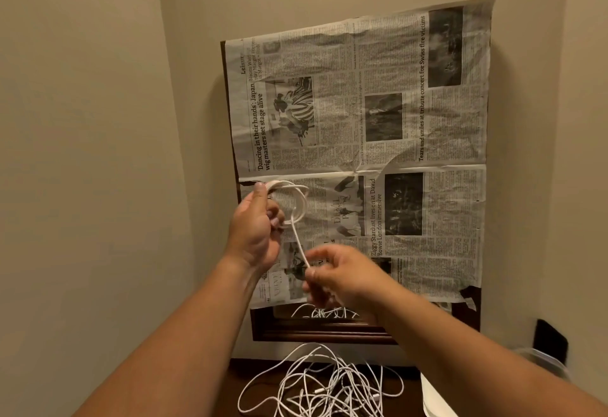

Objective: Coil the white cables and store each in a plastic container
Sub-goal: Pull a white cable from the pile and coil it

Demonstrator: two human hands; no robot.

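My left hand (256, 229) is raised in front of the wall and grips a small coil of white cable (292, 199), with several loops standing out above and to the right of its fingers. From the coil a straight length of the same cable runs down to my right hand (339, 280), which pinches it between thumb and fingers. A tangle of loose white cables (325, 383) lies on the dark tabletop (240, 374) below both arms. A clear plastic container (543, 362) shows blurred behind my right forearm.
A newspaper sheet (378, 140) covers a dark-framed mirror (316, 332) on the beige wall; its uncovered bottom strip reflects cables. A black object (551, 339) sits at the right wall. Something white (434, 400) lies at the table's right edge.
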